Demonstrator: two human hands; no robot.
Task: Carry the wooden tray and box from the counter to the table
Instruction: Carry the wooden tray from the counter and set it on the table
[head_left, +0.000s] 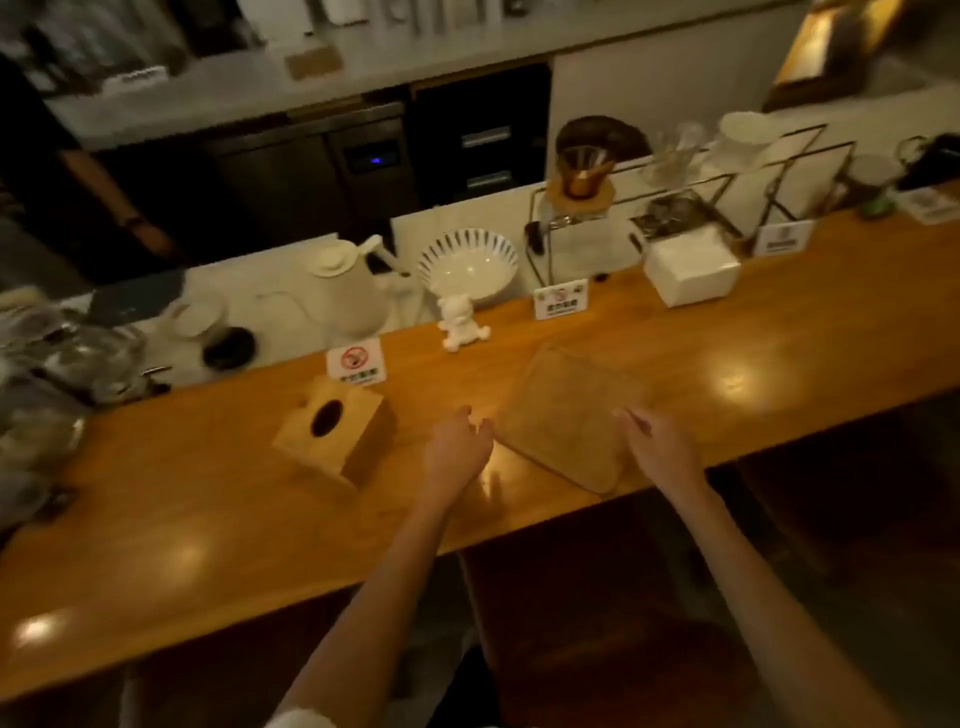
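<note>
A flat square wooden tray (563, 410) lies on the wooden counter (208, 514), near its front edge. A wooden tissue box (332, 428) with an oval slot on top stands to the tray's left. My left hand (457, 449) hovers at the tray's left corner with fingers curled and apart, holding nothing. My right hand (660, 447) reaches over the tray's right side, fingers spread, and seems to touch its edge without gripping it.
Behind the tray stand two small no-smoking signs (356, 361), a white bear figurine (460, 325), a striped bowl (467, 265), a white kettle (348, 288), a napkin stack (691, 273) and a coffee dripper stand (579, 208). A person's arm (119, 202) shows behind the counter at left.
</note>
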